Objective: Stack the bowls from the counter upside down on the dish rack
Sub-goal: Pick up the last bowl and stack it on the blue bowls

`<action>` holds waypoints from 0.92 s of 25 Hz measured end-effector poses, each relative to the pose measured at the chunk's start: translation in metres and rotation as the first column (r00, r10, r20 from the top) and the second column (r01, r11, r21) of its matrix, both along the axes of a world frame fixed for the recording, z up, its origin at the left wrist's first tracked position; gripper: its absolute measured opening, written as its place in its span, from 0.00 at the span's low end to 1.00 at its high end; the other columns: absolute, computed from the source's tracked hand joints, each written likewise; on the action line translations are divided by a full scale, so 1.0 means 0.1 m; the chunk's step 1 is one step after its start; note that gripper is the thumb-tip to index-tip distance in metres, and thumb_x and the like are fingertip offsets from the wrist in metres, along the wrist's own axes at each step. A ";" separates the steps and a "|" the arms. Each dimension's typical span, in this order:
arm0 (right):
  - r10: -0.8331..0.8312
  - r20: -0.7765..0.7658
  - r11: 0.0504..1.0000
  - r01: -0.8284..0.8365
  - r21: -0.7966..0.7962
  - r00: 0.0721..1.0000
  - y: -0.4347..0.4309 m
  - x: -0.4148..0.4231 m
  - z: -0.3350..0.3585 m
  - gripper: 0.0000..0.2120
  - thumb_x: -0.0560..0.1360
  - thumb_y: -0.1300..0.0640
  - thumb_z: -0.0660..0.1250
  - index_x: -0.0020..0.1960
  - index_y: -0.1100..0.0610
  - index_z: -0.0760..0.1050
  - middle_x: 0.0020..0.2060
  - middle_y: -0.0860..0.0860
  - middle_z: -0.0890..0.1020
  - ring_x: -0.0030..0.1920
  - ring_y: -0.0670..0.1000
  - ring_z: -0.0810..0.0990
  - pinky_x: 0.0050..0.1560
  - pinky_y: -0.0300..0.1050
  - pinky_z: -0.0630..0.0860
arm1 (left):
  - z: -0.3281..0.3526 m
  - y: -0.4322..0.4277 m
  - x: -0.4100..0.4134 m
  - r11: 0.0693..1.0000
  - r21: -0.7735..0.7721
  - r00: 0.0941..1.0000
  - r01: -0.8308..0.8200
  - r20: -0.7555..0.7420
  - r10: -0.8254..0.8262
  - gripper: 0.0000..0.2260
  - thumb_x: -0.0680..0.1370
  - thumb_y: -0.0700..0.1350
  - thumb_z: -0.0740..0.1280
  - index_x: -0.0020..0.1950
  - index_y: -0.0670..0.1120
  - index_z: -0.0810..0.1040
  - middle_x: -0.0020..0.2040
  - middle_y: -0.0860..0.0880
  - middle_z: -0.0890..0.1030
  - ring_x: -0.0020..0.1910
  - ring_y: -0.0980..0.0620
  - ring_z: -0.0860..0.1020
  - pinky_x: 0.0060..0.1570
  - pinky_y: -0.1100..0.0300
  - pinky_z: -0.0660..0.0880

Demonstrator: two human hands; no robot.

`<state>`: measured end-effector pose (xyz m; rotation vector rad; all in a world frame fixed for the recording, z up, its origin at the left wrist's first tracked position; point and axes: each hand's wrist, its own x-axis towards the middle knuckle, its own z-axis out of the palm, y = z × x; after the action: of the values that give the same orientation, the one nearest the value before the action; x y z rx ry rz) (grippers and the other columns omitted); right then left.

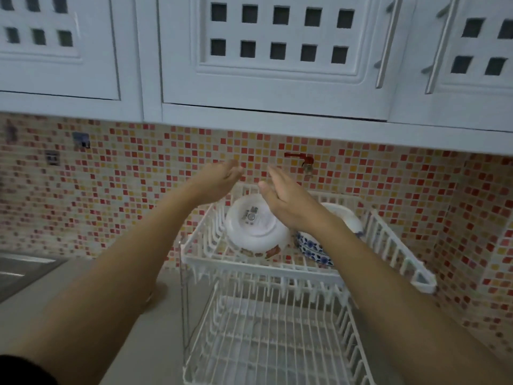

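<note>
A home kitchen — white wall cupboards with square cut-out panels and bar handles fill the top of the frame, above a red, orange and cream mosaic tile splashback. At lower centre a white two-tier dish rack stands on the grey worktop — a steel sink edge at far left.

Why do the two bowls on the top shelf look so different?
The white bowl with the flowery rim lies fully upside down, its round base and printed mark showing; the blue-and-white patterned bowl is tilted on its side, partly hidden by the right hand. The first shows red-brown flowers, the second blue ones. Both sit on the white wire dish rack.
</note>
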<state>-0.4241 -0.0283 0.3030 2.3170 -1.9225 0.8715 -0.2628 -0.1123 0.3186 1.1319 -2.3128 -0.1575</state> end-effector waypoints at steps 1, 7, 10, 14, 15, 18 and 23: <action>0.025 0.016 1.000 -0.025 -0.007 1.000 -0.07 0.28 -0.03 0.30 0.81 0.43 0.46 0.78 0.57 0.44 0.78 0.51 0.48 0.77 0.49 0.47 0.75 0.48 0.47 | -0.05 -0.06 0.25 0.999 0.024 0.999 -0.040 -0.015 0.040 0.23 0.83 0.52 0.49 0.74 0.41 0.61 0.72 0.40 0.69 0.70 0.43 0.68 0.69 0.50 0.63; 0.055 0.134 0.997 -0.047 -0.060 0.990 -0.71 1.96 -0.34 0.30 0.81 0.44 0.46 0.77 0.59 0.44 0.78 0.55 0.47 0.78 0.52 0.46 0.75 0.49 0.46 | -0.46 -0.68 1.87 0.951 0.110 0.957 -0.290 0.021 0.289 0.25 0.82 0.55 0.48 0.73 0.42 0.63 0.73 0.41 0.67 0.72 0.43 0.66 0.70 0.50 0.61; -0.016 0.234 0.999 0.025 -0.034 0.972 -1.07 2.55 -0.68 0.29 0.82 0.47 0.47 0.77 0.60 0.44 0.78 0.55 0.47 0.78 0.53 0.45 0.75 0.48 0.46 | -0.80 -0.99 2.41 0.939 0.152 0.950 -0.309 0.092 0.298 0.24 0.82 0.55 0.47 0.73 0.42 0.64 0.73 0.41 0.68 0.71 0.42 0.67 0.69 0.49 0.63; -0.175 0.315 0.983 0.150 0.102 0.933 -1.57 3.01 -1.41 0.30 0.81 0.49 0.51 0.77 0.59 0.44 0.78 0.56 0.46 0.78 0.55 0.46 0.75 0.53 0.51 | -1.42 -1.40 2.94 0.924 0.260 0.959 -0.280 0.126 0.255 0.27 0.82 0.55 0.48 0.75 0.41 0.58 0.75 0.40 0.63 0.74 0.41 0.62 0.71 0.47 0.60; -0.227 0.316 0.971 0.187 0.151 0.921 -1.69 3.07 -1.60 0.29 0.81 0.51 0.51 0.77 0.59 0.44 0.78 0.56 0.46 0.77 0.56 0.47 0.75 0.54 0.53 | -1.56 -1.49 3.03 0.919 0.284 0.961 -0.274 0.122 0.249 0.26 0.82 0.55 0.48 0.75 0.40 0.58 0.75 0.40 0.63 0.74 0.40 0.63 0.71 0.47 0.60; -0.367 0.290 0.915 0.286 0.286 0.884 -1.97 3.14 -2.11 0.28 0.81 0.53 0.51 0.77 0.59 0.47 0.78 0.57 0.48 0.77 0.58 0.52 0.74 0.54 0.58 | -1.95 -1.70 3.14 0.884 0.386 0.964 -0.264 0.092 0.248 0.25 0.83 0.51 0.49 0.74 0.37 0.59 0.74 0.37 0.64 0.73 0.40 0.64 0.69 0.49 0.61; -0.515 0.291 0.789 0.313 0.528 0.806 -2.42 3.11 -2.92 0.26 0.81 0.49 0.52 0.74 0.61 0.56 0.74 0.58 0.61 0.70 0.60 0.66 0.68 0.53 0.66 | -2.82 -2.17 3.18 0.775 0.543 0.944 -0.323 0.131 0.302 0.24 0.82 0.51 0.50 0.70 0.34 0.64 0.70 0.34 0.69 0.69 0.38 0.68 0.66 0.49 0.64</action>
<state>-0.1129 -0.2701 0.0105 1.8069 -2.9755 1.0112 0.0548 -0.3289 0.0371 1.8038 -2.1166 -0.7324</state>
